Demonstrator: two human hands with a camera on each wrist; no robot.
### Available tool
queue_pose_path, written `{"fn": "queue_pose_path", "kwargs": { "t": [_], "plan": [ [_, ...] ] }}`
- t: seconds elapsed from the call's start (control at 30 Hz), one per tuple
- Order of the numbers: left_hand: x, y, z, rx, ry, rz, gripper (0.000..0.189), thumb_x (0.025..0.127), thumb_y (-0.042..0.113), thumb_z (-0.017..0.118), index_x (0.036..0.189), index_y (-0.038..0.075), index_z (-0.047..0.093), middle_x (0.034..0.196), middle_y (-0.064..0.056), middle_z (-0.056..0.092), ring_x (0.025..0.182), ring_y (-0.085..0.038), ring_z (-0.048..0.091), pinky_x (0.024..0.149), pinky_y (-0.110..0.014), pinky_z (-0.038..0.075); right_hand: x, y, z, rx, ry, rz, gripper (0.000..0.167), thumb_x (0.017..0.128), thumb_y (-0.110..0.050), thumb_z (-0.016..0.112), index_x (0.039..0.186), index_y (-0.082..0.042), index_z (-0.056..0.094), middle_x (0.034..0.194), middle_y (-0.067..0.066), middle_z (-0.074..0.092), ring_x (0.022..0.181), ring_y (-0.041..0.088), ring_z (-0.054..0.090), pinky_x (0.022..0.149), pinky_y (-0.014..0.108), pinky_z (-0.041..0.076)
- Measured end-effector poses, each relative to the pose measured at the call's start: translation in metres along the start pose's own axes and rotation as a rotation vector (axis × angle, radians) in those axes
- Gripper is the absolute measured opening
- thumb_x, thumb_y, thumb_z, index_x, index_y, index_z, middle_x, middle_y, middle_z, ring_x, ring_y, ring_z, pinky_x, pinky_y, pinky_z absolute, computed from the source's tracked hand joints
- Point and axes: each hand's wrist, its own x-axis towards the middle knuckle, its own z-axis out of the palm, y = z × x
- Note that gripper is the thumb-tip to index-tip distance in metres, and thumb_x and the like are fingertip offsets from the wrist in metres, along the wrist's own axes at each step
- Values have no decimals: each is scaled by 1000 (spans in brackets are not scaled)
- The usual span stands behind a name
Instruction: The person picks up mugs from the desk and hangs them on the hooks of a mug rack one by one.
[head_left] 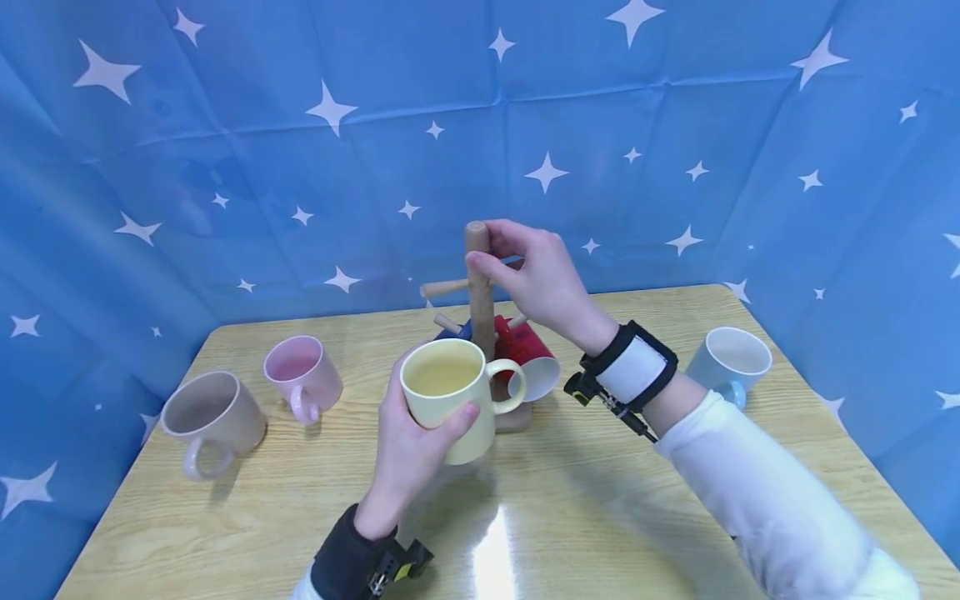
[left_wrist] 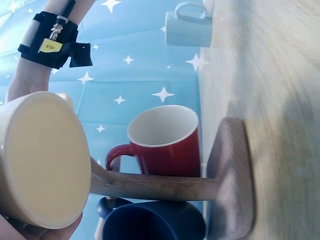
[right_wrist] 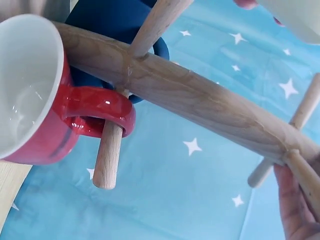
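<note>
My left hand (head_left: pixel 405 446) grips a pale yellow mug (head_left: pixel 461 417) by its body, in front of the wooden mug tree (head_left: pixel 481 312). The mug's handle points right and its mouth faces up; the left wrist view shows its bottom (left_wrist: pixel 50 160). My right hand (head_left: pixel 547 279) holds the tree's post near the top between thumb and fingers. A red mug (right_wrist: pixel 45 142) hangs by its handle on a lower peg (right_wrist: pixel 107 160). On the other side of the post is a dark blue mug (left_wrist: pixel 170 215), mostly hidden in the head view.
On the table's left stand a pink mug (head_left: pixel 318 379) and a greyish-beige mug (head_left: pixel 243 421). A white mug with a light blue handle (head_left: pixel 708 367) stands at the right, partly behind my right forearm. A blue star-patterned cloth (head_left: pixel 420 158) hangs behind the wooden table (head_left: pixel 315 517).
</note>
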Motion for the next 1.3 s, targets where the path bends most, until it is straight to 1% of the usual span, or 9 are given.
{"fn": "queue_pose_path", "kwargs": {
  "t": [0.2,0.33,0.43,0.6,0.77,1.07,1.3],
  "plan": [
    [-3,-4,-4,20,42,-28,74,81,7,83,147,8,51,129,-13,68,106,-12,66,90,-26,56,2,0,3,-23,21,-49,32,102,-16,70,130,-2,71,115,17,79,102,29,77,90,43,66],
    [-4,-5,-6,28,75,-77,72,84,6,80,149,8,49,130,-13,67,106,-9,65,89,-24,55,2,0,4,-20,20,-47,30,102,-15,69,129,-2,71,115,17,79,103,29,77,90,43,65],
    [-4,-5,-7,27,87,-116,71,87,6,78,150,9,47,132,-12,65,107,-8,64,90,-23,55,2,0,4,-20,21,-39,31,102,-15,69,130,-2,71,116,18,79,103,29,77,90,43,65],
    [-4,-5,-8,30,84,-145,69,88,7,78,150,10,48,132,-12,65,108,-9,64,89,-23,56,1,0,4,-16,21,-25,34,102,-15,69,134,-2,69,117,18,78,105,29,76,91,43,65],
    [-6,-7,-7,51,74,-164,69,87,9,79,148,8,48,130,-15,66,105,-10,65,88,-24,56,0,1,4,-17,26,-9,39,102,-15,68,139,-2,66,120,19,78,109,30,76,92,43,65],
    [-7,-11,-6,77,85,-194,67,89,12,79,148,9,48,129,-15,66,105,-14,64,88,-26,56,-2,4,5,-17,33,3,42,102,-15,69,142,-2,64,121,19,77,109,31,76,92,45,65],
    [-9,-12,-4,76,83,-209,67,89,14,79,148,8,48,129,-15,66,105,-17,63,88,-26,55,-2,4,6,-17,34,3,41,102,-14,69,141,-2,64,122,19,77,110,31,75,92,45,65]
  ]
}}
